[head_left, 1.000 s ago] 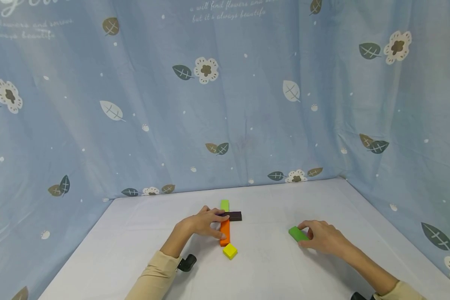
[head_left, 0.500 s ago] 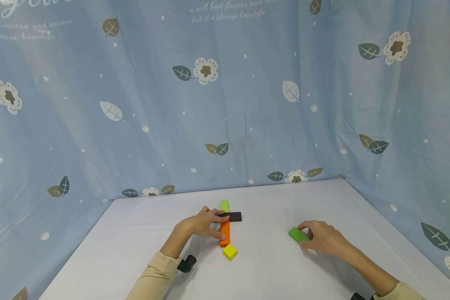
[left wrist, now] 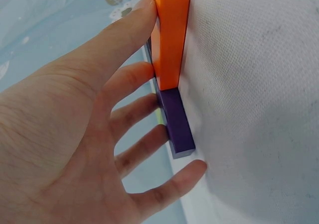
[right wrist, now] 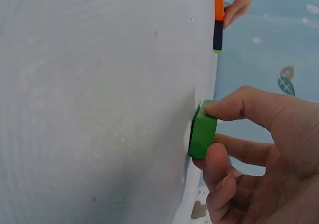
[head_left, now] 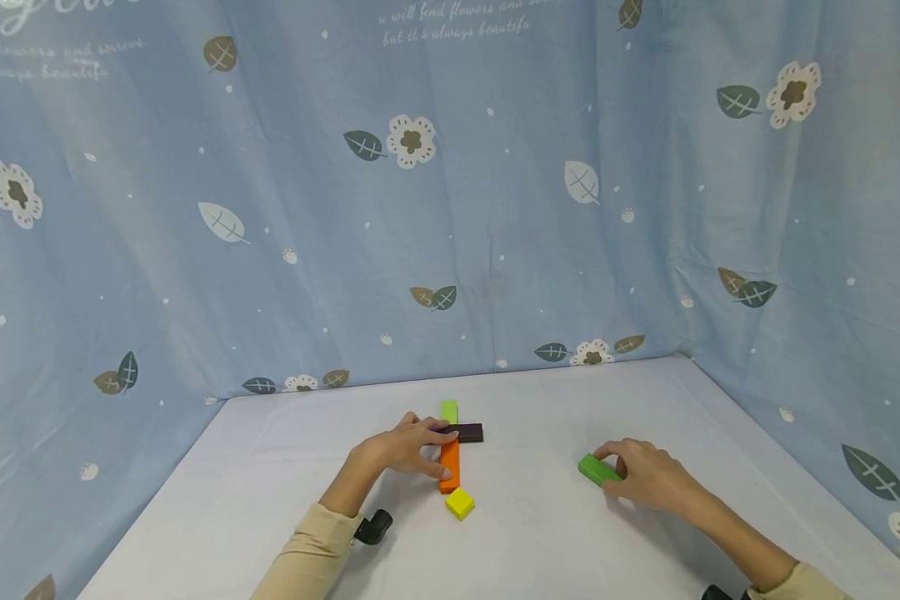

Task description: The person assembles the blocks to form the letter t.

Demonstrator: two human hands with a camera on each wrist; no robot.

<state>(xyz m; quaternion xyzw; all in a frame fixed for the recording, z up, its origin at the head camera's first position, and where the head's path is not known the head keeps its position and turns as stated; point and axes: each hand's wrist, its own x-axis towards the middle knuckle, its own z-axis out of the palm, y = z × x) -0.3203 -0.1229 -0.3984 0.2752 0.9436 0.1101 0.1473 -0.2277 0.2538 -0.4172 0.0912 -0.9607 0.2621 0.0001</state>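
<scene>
My left hand [head_left: 403, 446] rests with extended, spread fingers on a small group of blocks. Its thumb touches the near part of an orange block [head_left: 451, 456], and fingertips lie along a dark purple block [left wrist: 178, 122] set crosswise at the far end of the orange one. Behind the purple block, a light green block [head_left: 449, 409] points away. Over on the right, my right hand [head_left: 648, 475] pinches a green block [right wrist: 203, 133] between thumb and fingers, low over the white cloth. A yellow block [head_left: 461, 503] lies turned at an angle by the near end of the orange block.
The white-covered table [head_left: 525, 550] carries all the blocks. A blue patterned curtain [head_left: 495, 208] rises behind its far edge and along both sides. Black wrist cameras sit under both forearms, the left camera [head_left: 373, 527] close over the cloth.
My right hand and the green block have shifted very slightly to the right. My left hand and the blocks by it stay where they were.
</scene>
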